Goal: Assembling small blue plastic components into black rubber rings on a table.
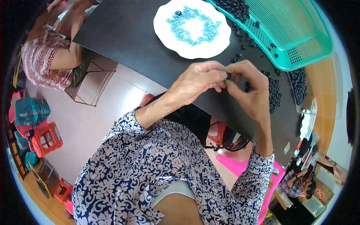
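Observation:
My left hand (198,81) and my right hand (250,90) meet above the dark table, fingertips pinched together. Between them a small black part (228,75) shows, held by the right fingers. Whatever the left fingertips pinch is too small and covered to make out. Just beyond the hands stands a white plate (165,35) with a wavy rim. Small clear-bluish pieces (210,30) lie on it in a rough ring, with one black ring-shaped part (178,13) among them. Loose black parts (275,97) lie beside my right hand, partly hidden by it.
A green plastic basket (325,45) stands at the far right, with black parts (234,7) heaped by its left side. More black parts (298,86) lie near the right table edge. At the far left a person (48,63) sits at the table; red stools (45,138) stand on the floor.

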Action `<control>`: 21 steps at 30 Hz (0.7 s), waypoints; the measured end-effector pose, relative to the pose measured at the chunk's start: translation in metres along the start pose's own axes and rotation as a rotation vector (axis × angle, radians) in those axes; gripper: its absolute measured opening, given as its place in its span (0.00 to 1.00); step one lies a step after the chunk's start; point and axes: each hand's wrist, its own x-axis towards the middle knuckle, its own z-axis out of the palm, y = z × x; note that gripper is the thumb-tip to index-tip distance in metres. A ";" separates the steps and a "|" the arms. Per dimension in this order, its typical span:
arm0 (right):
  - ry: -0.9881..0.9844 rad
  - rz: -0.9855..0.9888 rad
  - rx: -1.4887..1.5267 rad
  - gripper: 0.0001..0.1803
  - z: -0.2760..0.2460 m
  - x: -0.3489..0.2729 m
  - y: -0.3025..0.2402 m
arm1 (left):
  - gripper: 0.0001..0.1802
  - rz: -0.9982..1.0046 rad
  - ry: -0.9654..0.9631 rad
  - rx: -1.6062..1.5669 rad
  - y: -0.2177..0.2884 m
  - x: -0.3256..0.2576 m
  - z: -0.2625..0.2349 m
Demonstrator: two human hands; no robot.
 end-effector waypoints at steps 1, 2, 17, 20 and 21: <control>-0.082 0.051 0.104 0.12 -0.004 0.003 0.001 | 0.12 -0.032 -0.003 0.039 0.002 -0.001 -0.002; -0.094 0.043 0.101 0.12 -0.005 0.008 0.002 | 0.12 -0.065 -0.006 0.077 0.003 -0.001 -0.004; 0.053 -0.397 -0.457 0.09 0.032 0.138 0.050 | 0.10 0.016 -0.030 0.248 0.009 -0.008 0.003; 0.086 -0.166 -0.273 0.09 0.022 0.138 0.046 | 0.09 0.032 -0.048 0.251 0.011 -0.009 0.001; 0.109 -0.085 -0.260 0.09 0.018 0.136 0.045 | 0.09 0.030 -0.047 0.244 0.011 -0.009 0.001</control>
